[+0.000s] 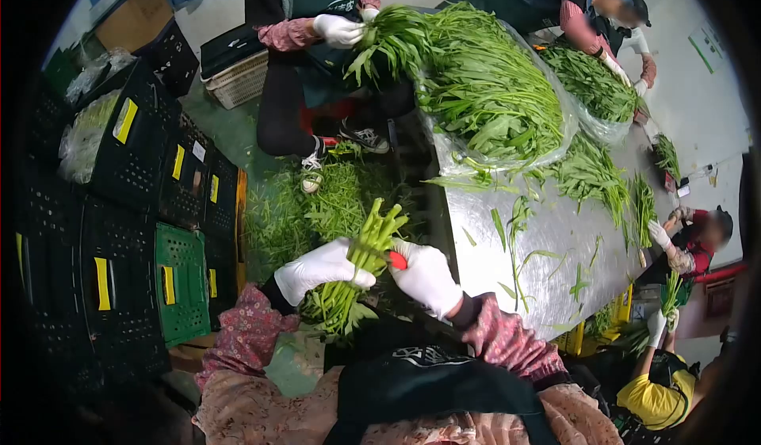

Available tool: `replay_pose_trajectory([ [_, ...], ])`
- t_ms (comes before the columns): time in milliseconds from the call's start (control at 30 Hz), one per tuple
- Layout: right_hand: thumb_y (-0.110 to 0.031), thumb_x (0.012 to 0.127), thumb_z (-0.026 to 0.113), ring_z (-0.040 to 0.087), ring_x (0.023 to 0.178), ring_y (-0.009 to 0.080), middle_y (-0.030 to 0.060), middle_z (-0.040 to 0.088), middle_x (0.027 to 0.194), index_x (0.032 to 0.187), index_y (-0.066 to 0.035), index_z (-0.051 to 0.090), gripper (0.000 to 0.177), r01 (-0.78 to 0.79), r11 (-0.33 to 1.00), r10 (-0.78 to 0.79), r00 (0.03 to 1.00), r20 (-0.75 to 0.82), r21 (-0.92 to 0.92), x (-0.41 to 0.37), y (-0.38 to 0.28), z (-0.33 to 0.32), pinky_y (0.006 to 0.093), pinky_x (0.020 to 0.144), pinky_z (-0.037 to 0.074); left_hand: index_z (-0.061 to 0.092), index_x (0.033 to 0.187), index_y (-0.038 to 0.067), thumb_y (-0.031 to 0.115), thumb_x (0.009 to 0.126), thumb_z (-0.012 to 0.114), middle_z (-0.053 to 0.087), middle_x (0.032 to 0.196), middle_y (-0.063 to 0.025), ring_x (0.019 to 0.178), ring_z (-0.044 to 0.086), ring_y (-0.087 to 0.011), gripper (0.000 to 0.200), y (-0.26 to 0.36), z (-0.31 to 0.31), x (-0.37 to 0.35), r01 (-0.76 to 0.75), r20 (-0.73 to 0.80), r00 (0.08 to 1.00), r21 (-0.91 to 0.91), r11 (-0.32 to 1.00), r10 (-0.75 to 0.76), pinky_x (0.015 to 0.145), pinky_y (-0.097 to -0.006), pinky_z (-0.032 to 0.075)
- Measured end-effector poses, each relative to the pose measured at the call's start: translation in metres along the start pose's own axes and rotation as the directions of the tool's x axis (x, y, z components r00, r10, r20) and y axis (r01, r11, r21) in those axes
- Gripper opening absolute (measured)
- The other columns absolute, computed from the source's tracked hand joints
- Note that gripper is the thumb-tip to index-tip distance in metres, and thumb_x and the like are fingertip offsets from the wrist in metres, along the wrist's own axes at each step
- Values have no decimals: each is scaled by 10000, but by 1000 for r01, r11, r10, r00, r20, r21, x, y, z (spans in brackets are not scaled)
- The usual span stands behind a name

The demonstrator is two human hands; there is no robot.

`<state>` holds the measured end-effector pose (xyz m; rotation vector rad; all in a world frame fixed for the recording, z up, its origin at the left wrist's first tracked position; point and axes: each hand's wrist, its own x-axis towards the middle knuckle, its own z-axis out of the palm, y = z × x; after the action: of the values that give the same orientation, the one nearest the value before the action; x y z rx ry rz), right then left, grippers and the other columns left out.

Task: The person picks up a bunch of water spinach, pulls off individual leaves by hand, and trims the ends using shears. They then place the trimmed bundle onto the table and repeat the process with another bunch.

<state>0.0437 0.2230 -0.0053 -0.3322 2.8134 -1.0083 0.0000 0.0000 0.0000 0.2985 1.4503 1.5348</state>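
In the head view, a bunch of greens (369, 243) is held by the white-gloved left hand (321, 271); its fingers are closed around the stems. The stem ends are pointed upward in the view, and the leaves are hanging on the lower side, near the apron (412, 389). By the right hand (428, 278), which is also gloved in white, a small red object (398, 260) is gripped just beside the stems — whether a blade is attached to it cannot be told. The bunch is kept above the floor, to the left of the metal table (483, 247). On this table loose leaves are scattered, and a large heap of greens (491, 88) is laid in clear plastic. Beyond, another bunch (396, 37) is held by a co-worker's gloved hand (339, 30). The floor is strewn with plant scraps (317, 207). At the left, black crates (119, 144) are stacked — a green crate (181, 282) is placed among them.
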Motion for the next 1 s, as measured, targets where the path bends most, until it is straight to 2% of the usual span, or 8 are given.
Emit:
replay_pose_trajectory([
  [67,-184,837,586,688,795,368,188,700,834,1156,-150,686,335,-109,987,133,966,222,-115,-1,47,25,460,700,547,633,1125,-4,140,786,798,672,972,-4,861,605,-110,403,-8,4,0,94,33,995,-11,996,-94,824,-275,487],
  [100,-183,840,581,691,789,367,182,701,820,1119,-141,685,300,-193,938,256,947,197,-288,11,60,54,463,697,546,633,1091,-2,112,800,777,654,914,3,800,583,-88,344,0,-5,-19,74,-9,997,234,969,-74,768,-259,482],
  [233,-279,864,624,683,829,384,193,703,863,1098,-117,655,286,-434,876,451,892,39,-212,-25,108,73,470,725,538,626,1031,21,70,809,750,655,881,-2,815,589,-65,259,-19,-7,-21,-20,-136,991,-25,1000,16,761,-246,478],
  [367,-403,853,679,660,921,405,217,696,935,1122,-91,638,414,-456,889,454,875,166,-28,-27,97,59,472,809,517,571,1194,-59,320,712,829,705,993,-214,910,694,-312,665,-25,7,-11,180,-425,885,691,700,192,824,-363,521],
  [500,-453,849,690,659,948,410,226,692,971,1167,-92,622,485,-410,899,405,912,60,156,-51,70,25,459,841,513,587,1179,12,333,708,825,708,923,-191,881,693,-360,617,-15,10,-3,3,-373,865,673,740,336,769,-406,537],
  [600,-421,859,693,666,936,405,223,671,1083,1227,-51,581,534,-301,890,367,918,-149,342,-85,105,17,453,813,522,593,1054,13,145,720,809,712,889,-124,810,696,-224,418,15,29,8,-54,-380,842,646,761,383,748,-357,532],
  [833,-305,840,698,647,908,398,190,632,1026,1178,-72,587,425,-780,607,705,442,-554,150,-184,186,-73,482,795,518,563,991,20,-8,722,713,578,889,9,790,514,-93,310,27,56,20,-116,-360,904,312,943,230,734,-250,435],
  [1000,-114,837,582,654,927,396,210,662,988,1040,-90,641,213,-645,744,664,684,-303,175,-152,191,-54,476,792,519,568,1074,6,-37,753,689,611,932,-17,815,562,-101,345,31,100,27,-96,-348,917,288,953,197,740,-253,472],
])
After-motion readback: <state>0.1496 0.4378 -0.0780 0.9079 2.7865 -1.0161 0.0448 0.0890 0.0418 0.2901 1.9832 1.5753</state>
